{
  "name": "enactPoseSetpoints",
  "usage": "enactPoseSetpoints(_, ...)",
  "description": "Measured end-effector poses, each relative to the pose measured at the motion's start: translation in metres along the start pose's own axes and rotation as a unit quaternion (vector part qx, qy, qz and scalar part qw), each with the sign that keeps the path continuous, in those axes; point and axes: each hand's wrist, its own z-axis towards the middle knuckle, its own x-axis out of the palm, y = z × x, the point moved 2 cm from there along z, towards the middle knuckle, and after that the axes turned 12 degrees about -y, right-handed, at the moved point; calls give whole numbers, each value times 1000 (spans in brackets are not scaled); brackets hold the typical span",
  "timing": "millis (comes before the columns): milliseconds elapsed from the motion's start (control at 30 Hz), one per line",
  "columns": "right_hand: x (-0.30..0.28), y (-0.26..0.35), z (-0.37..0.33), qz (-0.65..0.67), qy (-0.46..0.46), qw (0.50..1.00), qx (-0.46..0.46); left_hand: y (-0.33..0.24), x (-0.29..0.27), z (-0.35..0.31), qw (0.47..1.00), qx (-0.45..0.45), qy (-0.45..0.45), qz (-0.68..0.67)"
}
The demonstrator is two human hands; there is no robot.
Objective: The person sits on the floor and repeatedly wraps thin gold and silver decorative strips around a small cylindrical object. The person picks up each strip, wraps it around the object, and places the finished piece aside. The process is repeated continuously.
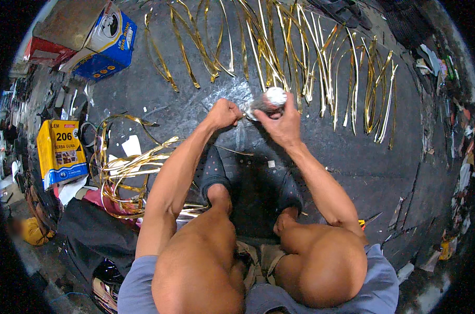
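Note:
My right hand (pixel 285 126) is wrapped round a short, thick cylinder (pixel 276 96) with a shiny silver end, tilted over the dark work surface. Just left of it, my left hand (pixel 224 113) is closed in a pinch, its fingertips close to the cylinder's lower end. Whatever lies between those fingertips is too small to make out. Beyond both hands, many gold strips (pixel 271 57) lie side by side, stretching away from me. A looped bundle of gold strips (pixel 138 167) rests to the left of my left forearm. Whitish smears mark the surface around my hands.
A yellow and blue box (pixel 63 152) stands at the left, with a blue and white carton (pixel 105 42) farther back. Black cloth (pixel 93 227) lies at the lower left. Scissors with a yellow handle (pixel 363 223) are beside my right elbow. Dark footwear (pixel 347 11) sits at the far edge.

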Motion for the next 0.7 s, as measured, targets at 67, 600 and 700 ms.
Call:
enactPoseSetpoints(67,11,-3,-4,-125,12,986,-109,-6,1,0,1000,-1,-13,21)
enactPoseSetpoints(600,28,-109,28,-57,3,981,186,-65,25,-38,935,311,-167,-23)
enactPoseSetpoints(700,38,-95,26,89,11,950,298,-47,20,-37,936,308,-172,-8)
